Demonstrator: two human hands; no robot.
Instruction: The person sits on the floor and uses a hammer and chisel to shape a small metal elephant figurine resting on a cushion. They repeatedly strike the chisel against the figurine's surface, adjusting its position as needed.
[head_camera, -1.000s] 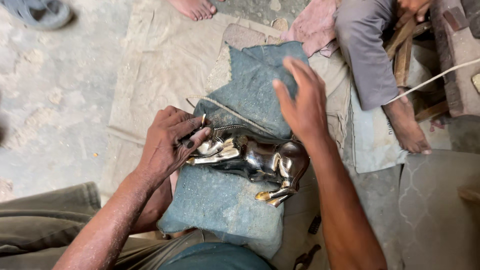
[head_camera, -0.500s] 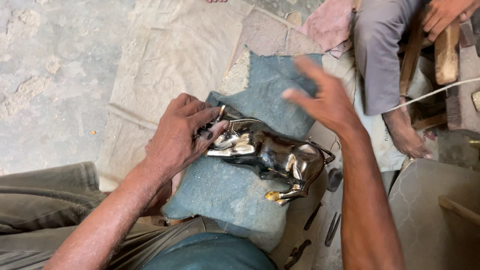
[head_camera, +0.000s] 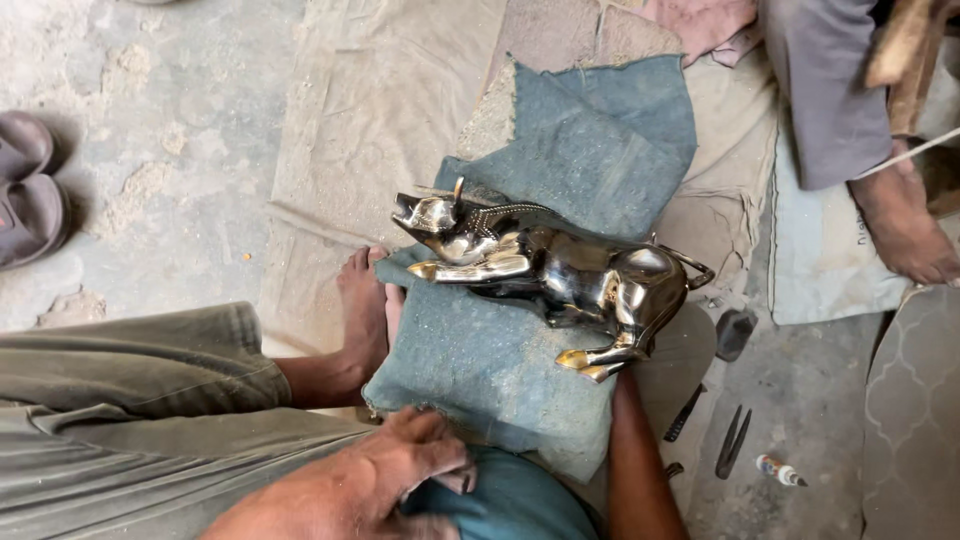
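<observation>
A shiny dark metal bull figurine (head_camera: 560, 270) with brass-coloured horns and hooves lies on its side on a blue-green cloth pad (head_camera: 480, 370). My left hand (head_camera: 400, 475) is at the pad's near edge, its fingers curled on the cloth. My right forearm (head_camera: 632, 460) runs up under the pad's right side below the figurine's hoof; that hand is hidden. Neither hand touches the figurine. My bare foot (head_camera: 362, 310) presses against the pad's left edge.
A tan sackcloth sheet (head_camera: 370, 120) lies under the pad. Sandals (head_camera: 30, 190) sit on the concrete at left. Another person's leg and bare foot (head_camera: 900, 230) are at right. Small metal tools (head_camera: 733, 440) and a little tube (head_camera: 780, 470) lie at lower right.
My left hand has let go of the bull's head and dropped to the pad's near edge. My right hand has come down from above the figurine and gone under the pad.
</observation>
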